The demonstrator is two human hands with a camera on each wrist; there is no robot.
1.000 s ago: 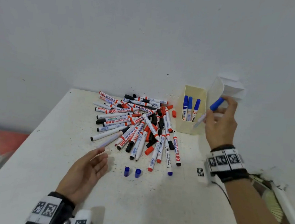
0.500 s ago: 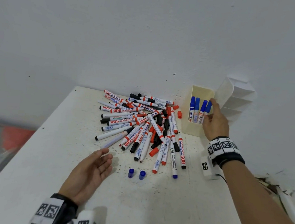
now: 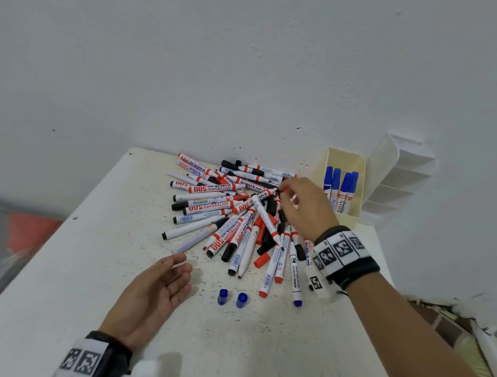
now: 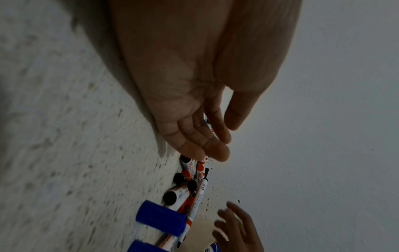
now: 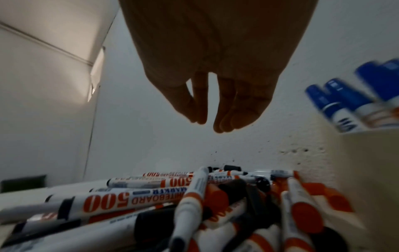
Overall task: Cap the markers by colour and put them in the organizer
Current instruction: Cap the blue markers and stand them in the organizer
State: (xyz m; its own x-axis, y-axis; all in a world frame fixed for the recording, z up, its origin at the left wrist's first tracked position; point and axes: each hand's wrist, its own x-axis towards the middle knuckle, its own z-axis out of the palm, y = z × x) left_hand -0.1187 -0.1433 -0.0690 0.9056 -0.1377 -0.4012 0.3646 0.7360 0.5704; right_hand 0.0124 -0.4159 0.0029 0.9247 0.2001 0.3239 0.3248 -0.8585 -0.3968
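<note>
Free room, obstacles
Marker pile (image 3: pixel 239 217) fills mid table (image 3: pixel 86 265); two blue caps (image 3: pixel 231 298) just before it; organizer (image 3: pixel 357 191) at wall.

Soft, even light is falling from above, throwing a faint shadow under the left hand (image 3: pixel 155 295). Both wrist views are looking dim and grainy, the blue capped markers (image 5: pixel 354 98) right of the right hand (image 5: pixel 215 71) smearing with motion blur.
</note>
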